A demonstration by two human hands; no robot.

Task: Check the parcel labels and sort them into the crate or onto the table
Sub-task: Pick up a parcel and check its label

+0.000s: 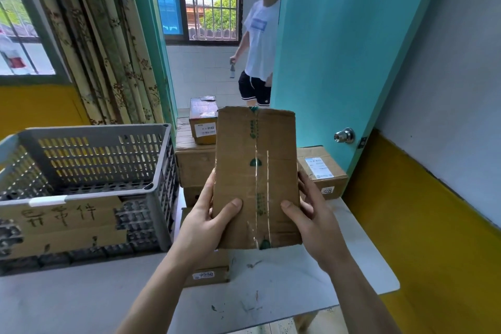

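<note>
I hold a brown cardboard parcel point(257, 176) upright above the table, its taped seam with green print facing me; no label shows on this face. My left hand point(208, 214) grips its lower left edge, thumb on the front. My right hand point(311, 214) grips the lower right edge the same way. A grey slotted plastic crate point(89, 160) with a handwritten cardboard sign stands on the table to the left, with nothing visible inside it.
Labelled parcels are stacked behind the held one point(203, 122), one lies to the right point(322, 171), another sits low under my left wrist point(208, 274). The white table point(284, 293) ends at right near a yellow wall. A person point(257, 43) stands in the doorway beside a teal door.
</note>
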